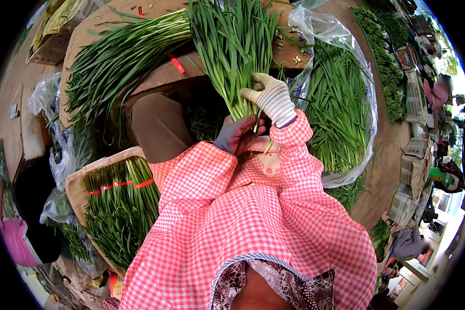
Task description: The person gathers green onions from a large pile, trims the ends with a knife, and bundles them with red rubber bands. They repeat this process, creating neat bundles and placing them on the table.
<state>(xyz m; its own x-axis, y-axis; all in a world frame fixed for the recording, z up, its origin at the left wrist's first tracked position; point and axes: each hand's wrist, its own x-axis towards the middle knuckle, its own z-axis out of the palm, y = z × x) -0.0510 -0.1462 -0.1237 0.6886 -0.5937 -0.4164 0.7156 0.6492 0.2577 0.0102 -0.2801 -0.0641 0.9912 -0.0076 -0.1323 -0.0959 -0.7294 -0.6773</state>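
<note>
A bunch of garlic chives (236, 50) stands out in front of me, its leaf tips fanned over a wooden board (97, 27). My left hand (238, 133), in a grey-purple glove, grips the pale stem ends near my apron. Against the right side of the lower stems, my right hand (271, 95), in a white striped knit glove, curls its thumb and fingers around some of them. A few stems stick out below the left hand. Another pile of chives (128, 54) lies on the board, with a red tape strip (176, 63) at its edge.
To my left a plastic crate (74, 182) holds several chive bundles (120, 209) bound with red tape. On my right, loose chives (335, 108) fill a clear plastic bag (366, 151). Cut stem bits (297, 60) litter the board. Other people (440, 91) and crates (414, 97) are farther right.
</note>
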